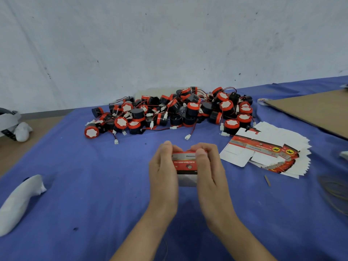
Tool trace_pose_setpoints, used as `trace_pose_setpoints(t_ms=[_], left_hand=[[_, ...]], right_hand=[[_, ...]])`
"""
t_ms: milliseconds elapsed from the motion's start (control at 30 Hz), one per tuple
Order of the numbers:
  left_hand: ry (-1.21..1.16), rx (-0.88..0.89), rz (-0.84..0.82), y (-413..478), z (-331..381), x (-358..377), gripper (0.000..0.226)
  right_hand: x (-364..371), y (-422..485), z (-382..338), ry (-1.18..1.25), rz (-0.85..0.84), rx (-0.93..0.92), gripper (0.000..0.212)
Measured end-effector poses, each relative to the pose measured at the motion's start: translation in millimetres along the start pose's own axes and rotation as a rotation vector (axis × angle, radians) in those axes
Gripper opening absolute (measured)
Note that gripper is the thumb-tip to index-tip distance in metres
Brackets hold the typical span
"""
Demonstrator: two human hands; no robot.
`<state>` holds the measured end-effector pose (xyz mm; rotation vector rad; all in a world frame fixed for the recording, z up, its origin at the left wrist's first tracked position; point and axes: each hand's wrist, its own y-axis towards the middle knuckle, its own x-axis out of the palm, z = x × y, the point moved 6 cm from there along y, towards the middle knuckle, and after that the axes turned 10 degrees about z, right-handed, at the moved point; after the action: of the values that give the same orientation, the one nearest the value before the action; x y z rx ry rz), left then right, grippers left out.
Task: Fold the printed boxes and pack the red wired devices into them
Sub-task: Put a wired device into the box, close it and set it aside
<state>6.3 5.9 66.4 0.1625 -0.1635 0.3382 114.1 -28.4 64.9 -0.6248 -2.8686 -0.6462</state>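
Both of my hands hold one printed box [185, 163], red and silver with white lettering, above the middle of the blue cloth. My left hand [163, 166] grips its left side, fingers curled over the top edge. My right hand [207, 164] grips its right side, thumb on the front face. A pile of red and black wired devices [169, 112] with white connectors lies behind the box. A fanned stack of flat printed boxes [267, 153] lies to the right of my hands.
A blue cloth [94, 176] covers the table. A white wrapped object [20, 202] lies at the left front. Brown cardboard [316, 108] lies at the far right, a tape roll [263, 100] beside it. A grey wall stands behind.
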Motion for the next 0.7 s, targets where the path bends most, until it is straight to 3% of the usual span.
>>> trace_pose_setpoints(t_ms=[167, 300, 500, 700], left_hand=[[-0.047, -0.004, 0.091, 0.5, 3.0, -0.8, 0.045], [-0.079, -0.038, 0.124, -0.5, 3.4, 4.8, 0.043], [-0.055, 0.068, -0.118, -16.4, 12.1, 37.2, 0.024], [-0.041, 0.036, -0.126, -24.5, 14.7, 55.5, 0.022]], right_hand=[[-0.1, -1.3, 2.3, 0.063, 0.037, 0.027, 0.028], [-5.8, 4.6, 5.4, 0.079, 0.094, 0.049, 0.017], [-28.5, 21.8, -3.3, 0.132, 0.228, 0.021, 0.025], [-44.0, 28.2, -8.4, 0.061, 0.175, 0.004, 0.016]])
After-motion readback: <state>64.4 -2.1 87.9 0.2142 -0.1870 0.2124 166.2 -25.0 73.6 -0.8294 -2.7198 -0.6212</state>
